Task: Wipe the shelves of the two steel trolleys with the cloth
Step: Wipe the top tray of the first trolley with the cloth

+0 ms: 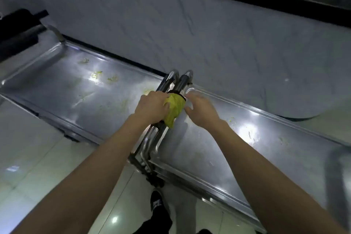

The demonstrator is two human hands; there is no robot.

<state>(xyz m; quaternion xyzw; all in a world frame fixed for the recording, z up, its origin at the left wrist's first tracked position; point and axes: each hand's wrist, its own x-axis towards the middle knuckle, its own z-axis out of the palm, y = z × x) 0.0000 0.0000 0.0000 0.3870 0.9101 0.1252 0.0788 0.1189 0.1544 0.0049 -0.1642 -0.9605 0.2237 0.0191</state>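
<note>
Crumb-strewn trolley shelves (79, 89) (cloth (173, 110) aloft)

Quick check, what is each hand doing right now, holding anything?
Left hand: closed on the yellow cloth, over the trolley handles.
Right hand: open, fingers spread beside the cloth, holding nothing.

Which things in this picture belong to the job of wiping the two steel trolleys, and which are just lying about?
Belong to the job:
yellow cloth, held by the left hand
right hand, open beside the cloth
left trolley shelf, with food scraps on it
right trolley shelf, also with scraps
trolley handles

Just lying about:
black object at far left
tiled floor
</note>
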